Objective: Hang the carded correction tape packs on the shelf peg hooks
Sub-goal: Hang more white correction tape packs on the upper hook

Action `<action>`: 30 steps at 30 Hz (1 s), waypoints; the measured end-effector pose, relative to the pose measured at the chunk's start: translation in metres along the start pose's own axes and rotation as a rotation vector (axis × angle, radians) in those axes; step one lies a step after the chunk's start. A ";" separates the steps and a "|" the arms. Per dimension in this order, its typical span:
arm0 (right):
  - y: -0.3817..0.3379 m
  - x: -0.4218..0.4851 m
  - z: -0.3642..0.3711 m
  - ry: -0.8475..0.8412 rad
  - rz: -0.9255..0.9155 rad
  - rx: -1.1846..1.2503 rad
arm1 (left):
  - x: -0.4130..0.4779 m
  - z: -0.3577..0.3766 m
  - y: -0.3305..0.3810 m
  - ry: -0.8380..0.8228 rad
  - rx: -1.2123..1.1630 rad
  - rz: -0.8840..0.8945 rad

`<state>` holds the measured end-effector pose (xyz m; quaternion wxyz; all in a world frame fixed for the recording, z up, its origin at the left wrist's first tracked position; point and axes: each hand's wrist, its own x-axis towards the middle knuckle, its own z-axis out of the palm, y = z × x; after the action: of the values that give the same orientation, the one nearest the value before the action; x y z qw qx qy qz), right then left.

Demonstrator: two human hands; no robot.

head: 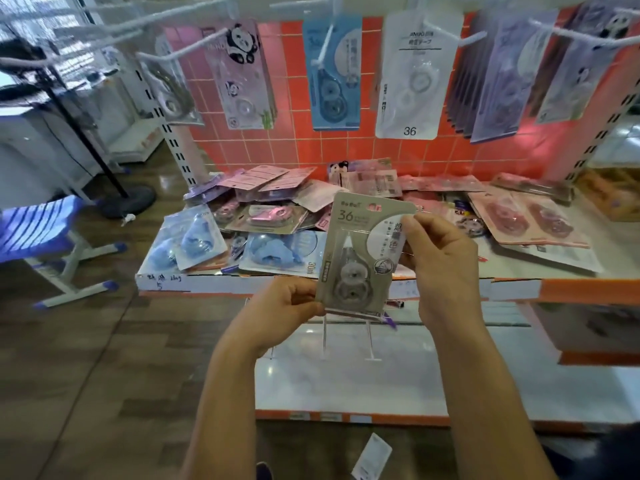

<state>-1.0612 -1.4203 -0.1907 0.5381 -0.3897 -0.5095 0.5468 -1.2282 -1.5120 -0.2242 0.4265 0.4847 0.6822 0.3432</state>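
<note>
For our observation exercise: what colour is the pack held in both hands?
The held pack is grey, marked 36; the head view shows it.

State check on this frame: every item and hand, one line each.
Grey carded correction tape pack: upright, held in both hands, not hung.
Left hand: pinches its bottom corner.
Right hand: grips its right edge.
White carded pack marked 36: hung.
Blue carded pack: hung.
Pile of mixed packs: lying loose on shelf.

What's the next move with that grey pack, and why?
Probably raise the grey carded correction tape pack to the white peg hook holding the white pack marked 36: it also reads 36, and left hand and right hand hold it upright.
</note>
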 end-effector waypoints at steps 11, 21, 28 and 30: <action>0.005 -0.001 0.118 -0.123 -0.084 -0.075 | -0.010 -0.110 -0.029 0.113 0.373 0.005; -0.004 -0.001 0.208 -0.113 -0.334 -0.196 | -0.012 -0.206 -0.035 0.167 0.441 0.076; -0.016 -0.008 0.255 -0.086 -0.470 -0.218 | -0.025 -0.255 -0.043 0.178 0.396 0.206; -0.019 -0.011 0.267 -0.100 -0.521 -0.234 | -0.026 -0.266 -0.048 0.250 0.360 0.247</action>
<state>-1.3165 -1.4694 -0.1261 0.5860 -0.2776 -0.6779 0.3464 -1.4850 -1.5659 -0.1537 0.2004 0.5863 0.7154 0.3229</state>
